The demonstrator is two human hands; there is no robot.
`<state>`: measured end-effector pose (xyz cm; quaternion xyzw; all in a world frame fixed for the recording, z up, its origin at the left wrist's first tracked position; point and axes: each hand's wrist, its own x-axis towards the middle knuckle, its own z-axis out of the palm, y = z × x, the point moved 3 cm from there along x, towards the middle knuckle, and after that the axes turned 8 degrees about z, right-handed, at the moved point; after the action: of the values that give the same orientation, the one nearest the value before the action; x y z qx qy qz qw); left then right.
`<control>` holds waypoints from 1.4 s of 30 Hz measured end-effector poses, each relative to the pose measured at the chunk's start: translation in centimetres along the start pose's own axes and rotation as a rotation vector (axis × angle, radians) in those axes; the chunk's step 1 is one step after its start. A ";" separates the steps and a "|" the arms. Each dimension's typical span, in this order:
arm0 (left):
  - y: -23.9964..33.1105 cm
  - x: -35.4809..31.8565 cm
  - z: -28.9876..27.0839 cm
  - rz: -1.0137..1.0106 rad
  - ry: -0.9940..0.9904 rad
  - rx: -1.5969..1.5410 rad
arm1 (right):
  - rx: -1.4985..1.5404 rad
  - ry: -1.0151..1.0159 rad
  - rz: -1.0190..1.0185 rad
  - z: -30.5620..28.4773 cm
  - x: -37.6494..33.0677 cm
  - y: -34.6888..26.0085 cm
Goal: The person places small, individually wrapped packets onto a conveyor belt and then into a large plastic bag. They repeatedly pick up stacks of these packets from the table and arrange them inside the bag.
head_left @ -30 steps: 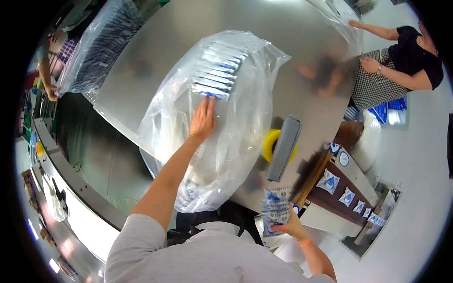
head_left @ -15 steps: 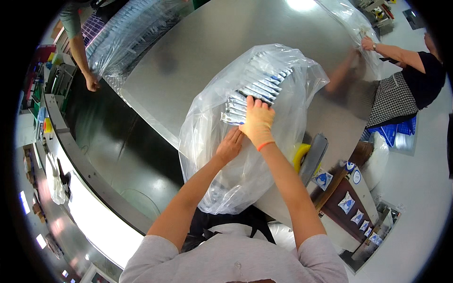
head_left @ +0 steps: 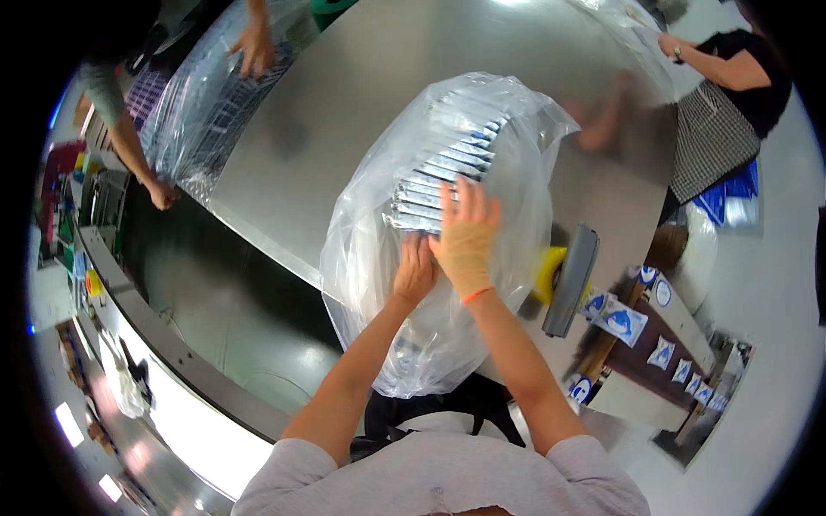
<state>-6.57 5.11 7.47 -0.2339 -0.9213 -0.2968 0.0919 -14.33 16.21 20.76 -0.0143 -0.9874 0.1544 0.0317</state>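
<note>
At far left, a co-worker's hand (head_left: 254, 53) is over a filled clear bag (head_left: 202, 107), fingers spread; a second hand (head_left: 161, 194) hangs just beyond the table (head_left: 288, 202) edge, and I cannot tell whether it grips anything. At centre, a large clear bag (head_left: 366, 249) lies on the table, with the row of silver packets (head_left: 447, 172) visible at its middle, slanting from upper right to lower left. From here I cannot tell whether the nearest packets lie under the film or on it. The worker's left hand (head_left: 415, 270) meets the near end of the row, fingers together; a pinch cannot be confirmed. The right hand (head_left: 469, 242) lies beside it, fingers apart over the row's right side. One second ago this hand held a bundle of pouches near the conveyor; half a second ago its fingers were curled on the row. It now appears unloaded: in my judgement, the bundle has joined the row and is being aligned. To the right are a yellow roll (head_left: 547, 273), a grey bar (head_left: 571, 280) and blue-and-white pouches (head_left: 622, 322) on the conveyor (head_left: 641, 368). At far right, another co-worker (head_left: 736, 73) handles clear film (head_left: 632, 30).
</note>
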 end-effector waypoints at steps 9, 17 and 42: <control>0.2 0.2 1.8 0.127 -0.209 0.219 | 0.001 0.015 -0.033 -0.4 -1.4 1.0; 0.4 -0.3 1.2 -0.041 -0.047 0.054 | 0.437 0.053 -0.052 -9.6 -20.0 9.4; -0.3 -1.6 1.9 0.081 -0.014 0.337 | -0.434 -0.508 0.607 -25.6 -36.1 64.5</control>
<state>-5.33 5.41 5.33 -0.2542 -0.9485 -0.1325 0.1351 24.57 83.99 23.24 -0.2713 -0.9245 -0.0554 -0.2621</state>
